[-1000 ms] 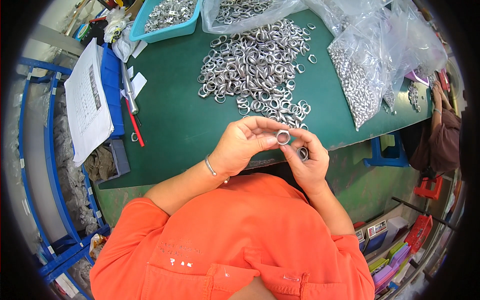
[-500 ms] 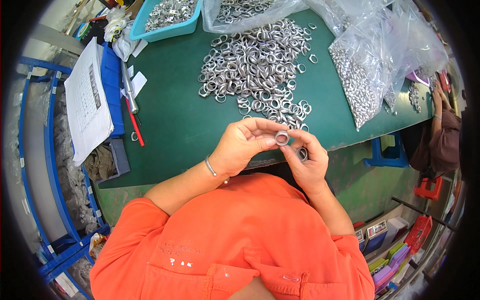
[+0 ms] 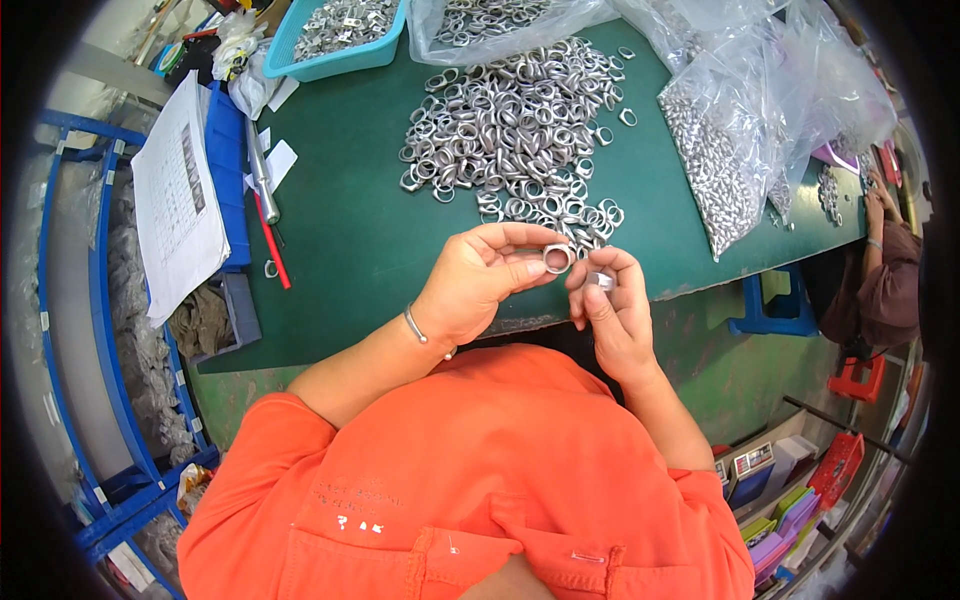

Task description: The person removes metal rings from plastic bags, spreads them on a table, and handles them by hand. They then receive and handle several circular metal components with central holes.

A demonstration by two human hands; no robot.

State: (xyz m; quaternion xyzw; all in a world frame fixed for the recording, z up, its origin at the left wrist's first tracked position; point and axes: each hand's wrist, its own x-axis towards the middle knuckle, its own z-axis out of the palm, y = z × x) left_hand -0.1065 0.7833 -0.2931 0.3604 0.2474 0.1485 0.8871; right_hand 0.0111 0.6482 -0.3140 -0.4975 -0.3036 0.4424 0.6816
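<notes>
Between the fingertips and thumb of my left hand (image 3: 478, 277) a grey metal ring (image 3: 557, 259) is pinched, its round opening facing me. My right hand (image 3: 618, 315) is closed on a second metal ring (image 3: 601, 281), seen from its side near the thumb tip. The two hands are slightly apart over the table's near edge. Just beyond them lies a big pile of similar metal rings (image 3: 510, 130), with a smaller cluster (image 3: 560, 212) spreading toward my hands.
On the green table (image 3: 340, 240) stand a turquoise basket (image 3: 340, 65) of metal pieces and a clear bag (image 3: 715, 170) of small silver parts. A red pen (image 3: 272, 245) and a paper sheet (image 3: 180, 200) lie left. A co-worker's arm (image 3: 875, 225) reaches in at right, above a blue stool (image 3: 780, 305).
My hands have moved slightly apart. The right hand's ring has turned from showing its opening to showing its side and sits nearer the fingertips.
</notes>
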